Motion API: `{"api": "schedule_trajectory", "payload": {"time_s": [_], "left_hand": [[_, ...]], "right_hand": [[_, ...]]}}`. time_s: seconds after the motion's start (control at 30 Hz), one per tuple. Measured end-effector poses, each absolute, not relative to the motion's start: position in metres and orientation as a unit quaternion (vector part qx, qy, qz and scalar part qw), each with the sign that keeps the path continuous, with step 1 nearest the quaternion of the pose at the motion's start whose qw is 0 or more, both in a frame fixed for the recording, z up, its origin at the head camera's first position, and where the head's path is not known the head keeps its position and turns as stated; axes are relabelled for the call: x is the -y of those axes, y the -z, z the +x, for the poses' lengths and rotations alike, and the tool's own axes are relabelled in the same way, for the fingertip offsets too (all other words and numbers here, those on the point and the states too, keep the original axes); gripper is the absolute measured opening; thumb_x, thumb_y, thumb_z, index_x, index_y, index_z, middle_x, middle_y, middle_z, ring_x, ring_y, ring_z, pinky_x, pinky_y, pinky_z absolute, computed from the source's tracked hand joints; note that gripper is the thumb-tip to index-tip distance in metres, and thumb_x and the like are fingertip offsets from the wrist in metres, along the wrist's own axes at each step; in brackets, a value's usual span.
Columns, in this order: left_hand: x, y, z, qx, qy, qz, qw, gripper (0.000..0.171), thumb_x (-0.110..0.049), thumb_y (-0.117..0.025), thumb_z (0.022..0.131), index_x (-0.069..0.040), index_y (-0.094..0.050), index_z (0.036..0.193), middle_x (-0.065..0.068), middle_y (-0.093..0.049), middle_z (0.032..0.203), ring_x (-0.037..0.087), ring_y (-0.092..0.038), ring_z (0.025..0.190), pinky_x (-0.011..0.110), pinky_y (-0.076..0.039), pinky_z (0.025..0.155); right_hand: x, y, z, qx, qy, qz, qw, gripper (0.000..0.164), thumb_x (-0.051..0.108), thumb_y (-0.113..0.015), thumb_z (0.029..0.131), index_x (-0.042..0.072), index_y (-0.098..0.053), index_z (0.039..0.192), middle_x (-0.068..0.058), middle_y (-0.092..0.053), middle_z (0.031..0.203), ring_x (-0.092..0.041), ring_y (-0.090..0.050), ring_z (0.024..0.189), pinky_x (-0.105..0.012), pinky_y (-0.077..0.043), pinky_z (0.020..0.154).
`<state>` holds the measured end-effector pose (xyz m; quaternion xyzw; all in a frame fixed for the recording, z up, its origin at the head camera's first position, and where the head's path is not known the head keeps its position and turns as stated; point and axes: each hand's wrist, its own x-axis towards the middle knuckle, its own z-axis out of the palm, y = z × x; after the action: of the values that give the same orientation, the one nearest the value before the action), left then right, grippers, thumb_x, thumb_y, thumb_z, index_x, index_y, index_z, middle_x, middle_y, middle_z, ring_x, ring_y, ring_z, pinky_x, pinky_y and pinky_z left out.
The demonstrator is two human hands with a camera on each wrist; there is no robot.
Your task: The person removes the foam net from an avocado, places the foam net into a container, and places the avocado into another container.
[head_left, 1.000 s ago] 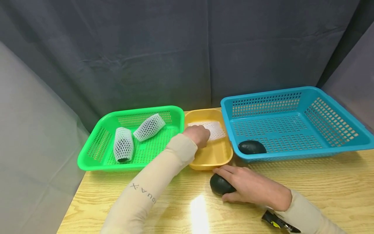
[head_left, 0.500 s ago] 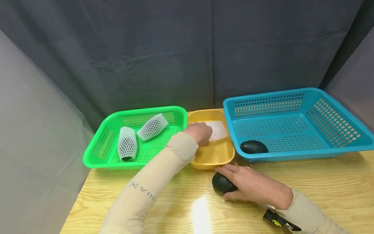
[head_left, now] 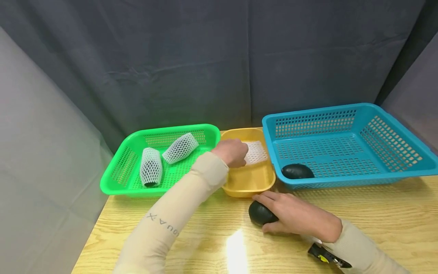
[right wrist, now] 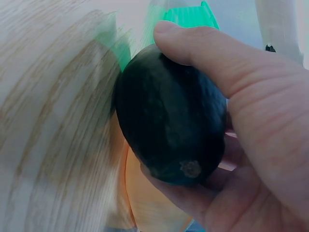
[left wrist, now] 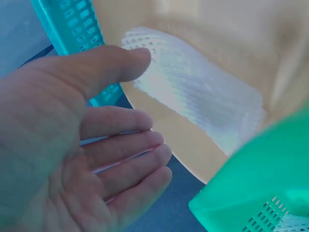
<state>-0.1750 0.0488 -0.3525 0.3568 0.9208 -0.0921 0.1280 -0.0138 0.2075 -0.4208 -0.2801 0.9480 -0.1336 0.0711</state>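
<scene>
My left hand [head_left: 232, 152] is over the yellow bin [head_left: 251, 182], its fingers fairly straight and apart from the thumb, with nothing between them. Beside its thumb in the left wrist view lies a white foam net sleeve [left wrist: 193, 87], flat inside the bin. On the table just in front of the bin, my right hand [head_left: 291, 213] grips a dark avocado [head_left: 261, 214]. The right wrist view shows the avocado [right wrist: 169, 116] held between thumb and fingers, its stem scar facing the camera.
A green basket [head_left: 113, 171] at left contains two avocados in foam net sleeves [head_left: 151, 166] [head_left: 180, 148]. The blue basket [head_left: 328, 152] at right contains one bare avocado [head_left: 297, 171]. A dark curtain [head_left: 171, 64] hangs behind the wooden table [head_left: 205, 236].
My left hand has lifted slightly over the yellow bin. The right hand keeps its grip on the avocado in the same place. The head view has shifted a little.
</scene>
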Motion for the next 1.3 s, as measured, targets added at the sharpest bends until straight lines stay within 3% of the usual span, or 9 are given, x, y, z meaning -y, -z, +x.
{"api": "schedule_trajectory", "payload": {"time_s": [0.2,0.47,0.9,1.0,1.17,1.3], "left_hand": [[-0.042,0.350,-0.173,-0.923,0.078,0.357,0.121,0.018,-0.032,-0.061,0.092,-0.016,-0.067,0.087,0.000,-0.064,0.082,0.018,-0.058,0.073,0.031,-0.046,0.061],[-0.031,0.360,-0.166,-0.924,0.054,0.368,0.085,0.026,-0.038,-0.056,0.095,-0.015,-0.066,0.090,0.001,-0.065,0.087,0.020,-0.058,0.074,0.033,-0.048,0.061],[-0.020,0.366,-0.148,-0.917,-0.001,0.398,0.015,0.026,-0.037,-0.055,0.094,-0.014,-0.064,0.084,0.000,-0.062,0.075,0.017,-0.058,0.064,0.032,-0.047,0.051],[-0.018,0.367,-0.144,-0.914,-0.009,0.405,0.017,0.027,-0.038,-0.054,0.095,-0.014,-0.066,0.090,-0.002,-0.062,0.076,0.016,-0.058,0.063,0.029,-0.047,0.050],[-0.016,0.371,-0.138,-0.908,-0.016,0.419,0.019,0.037,-0.038,-0.055,0.095,-0.012,-0.068,0.117,-0.001,-0.072,0.100,0.016,-0.067,0.076,0.030,-0.055,0.060],[-0.013,0.376,-0.133,-0.906,-0.022,0.424,0.010,0.040,-0.038,-0.055,0.095,-0.012,-0.065,0.124,0.000,-0.073,0.112,0.018,-0.071,0.088,0.033,-0.059,0.068]], "right_hand": [[-0.208,0.422,-0.014,-0.948,0.133,-0.277,0.075,0.077,0.051,-0.075,0.079,0.013,-0.049,0.141,-0.007,-0.059,0.134,-0.026,-0.068,0.105,-0.040,-0.057,0.082],[-0.208,0.422,-0.014,-0.948,0.129,-0.285,0.059,0.075,0.050,-0.075,0.078,0.011,-0.052,0.138,-0.008,-0.060,0.133,-0.026,-0.067,0.107,-0.041,-0.057,0.084],[-0.210,0.423,-0.014,-0.943,0.127,-0.306,0.041,0.071,0.048,-0.075,0.079,0.011,-0.054,0.136,-0.006,-0.060,0.133,-0.022,-0.066,0.109,-0.038,-0.057,0.085],[-0.210,0.424,-0.013,-0.941,0.118,-0.315,0.029,0.069,0.047,-0.075,0.079,0.011,-0.055,0.134,-0.004,-0.061,0.132,-0.021,-0.065,0.112,-0.037,-0.057,0.087],[-0.210,0.425,-0.013,-0.940,0.114,-0.321,0.023,0.068,0.047,-0.076,0.079,0.011,-0.055,0.133,-0.002,-0.061,0.132,-0.019,-0.064,0.112,-0.037,-0.057,0.088],[-0.210,0.426,-0.014,-0.939,0.113,-0.325,0.017,0.069,0.047,-0.076,0.078,0.011,-0.056,0.133,-0.002,-0.061,0.131,-0.019,-0.065,0.111,-0.036,-0.057,0.087]]}}
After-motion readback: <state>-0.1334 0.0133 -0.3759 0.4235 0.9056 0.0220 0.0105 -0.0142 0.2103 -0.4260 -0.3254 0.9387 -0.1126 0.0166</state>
